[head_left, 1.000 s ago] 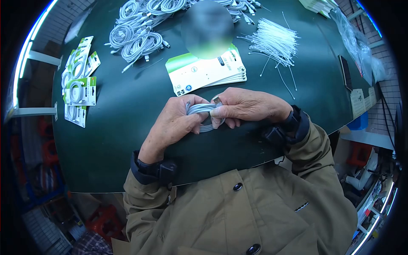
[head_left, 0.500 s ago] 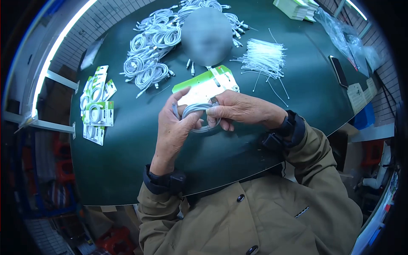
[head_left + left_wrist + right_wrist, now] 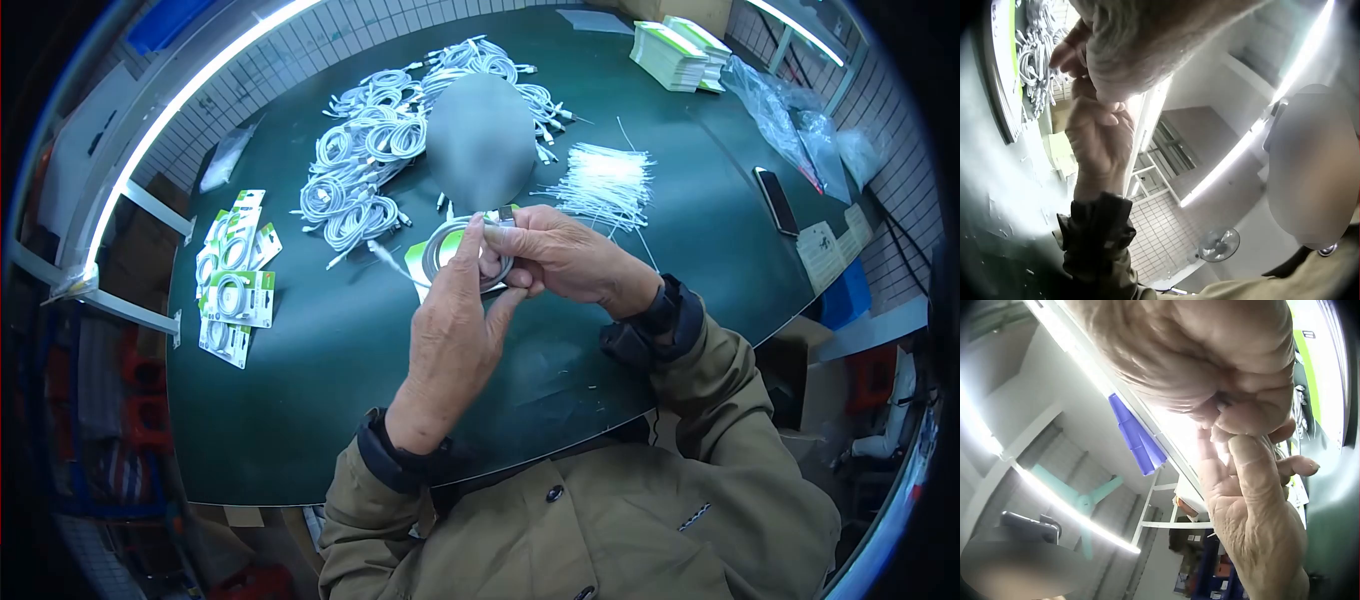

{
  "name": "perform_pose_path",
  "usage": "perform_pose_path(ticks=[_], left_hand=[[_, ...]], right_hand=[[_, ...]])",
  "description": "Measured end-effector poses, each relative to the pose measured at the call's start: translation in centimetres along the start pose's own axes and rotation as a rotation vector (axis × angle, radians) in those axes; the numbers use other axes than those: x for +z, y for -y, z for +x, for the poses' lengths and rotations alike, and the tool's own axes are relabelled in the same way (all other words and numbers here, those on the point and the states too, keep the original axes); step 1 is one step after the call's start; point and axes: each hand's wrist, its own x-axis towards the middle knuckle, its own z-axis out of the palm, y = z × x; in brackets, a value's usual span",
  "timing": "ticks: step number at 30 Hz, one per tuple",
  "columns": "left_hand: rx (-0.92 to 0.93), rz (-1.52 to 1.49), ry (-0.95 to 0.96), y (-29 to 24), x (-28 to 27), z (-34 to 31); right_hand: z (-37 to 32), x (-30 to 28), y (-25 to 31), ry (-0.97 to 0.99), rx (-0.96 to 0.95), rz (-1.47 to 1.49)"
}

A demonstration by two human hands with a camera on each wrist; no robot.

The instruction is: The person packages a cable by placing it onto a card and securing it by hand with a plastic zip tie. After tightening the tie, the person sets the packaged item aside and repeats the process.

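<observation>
A coiled white USB cable (image 3: 432,258) is held over the table between both hands. My right hand (image 3: 580,255) pinches the coil's right side with thumb and fingers, and a metal plug (image 3: 507,213) sticks out above the thumb. Reaching in from the near side, my left hand (image 3: 455,325) grips the coil, its index finger across the loop and its thumb low by the right fingers. A loose cable end with a white connector (image 3: 383,252) extends left of the coil. The wrist views show the left hand (image 3: 1257,512) and right hand (image 3: 1102,134) meeting fingertip to fingertip, with the coil mostly hidden.
Printed green-and-white cards (image 3: 416,262) lie beneath the hands. Beyond are a pile of coiled cables (image 3: 365,150) and white zip ties (image 3: 603,183). Packed cable cards (image 3: 238,298) lie at the left. At the right are a phone (image 3: 776,200), a card stack (image 3: 668,57) and plastic bags (image 3: 770,100).
The left hand has come round to the coil's near side, its spread fingers now drawn in. A loose connector end now shows at the left. The head view has tilted up.
</observation>
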Motion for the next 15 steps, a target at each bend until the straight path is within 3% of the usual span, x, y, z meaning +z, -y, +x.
perform_pose_path(ticks=[4,7,11,15], left_hand=[[-0.058,-0.057,0.064,1.4,-0.4,-0.2],[0.065,-0.212,-0.016,2.5,0.2,-0.6],[0.195,-0.196,-0.086,3.5,0.3,-0.2],[0.193,-0.283,-0.049,4.4,-0.3,-0.3]], right_hand=[[-0.6,0.3,0.1,-0.124,-0.070,0.006],[-0.6,-0.1,-0.1,-0.155,-0.097,0.023],[-1.1,0.8,0.0,-0.177,-0.077,0.076],[-1.3,0.6,0.1,-0.141,-0.076,-0.152]])
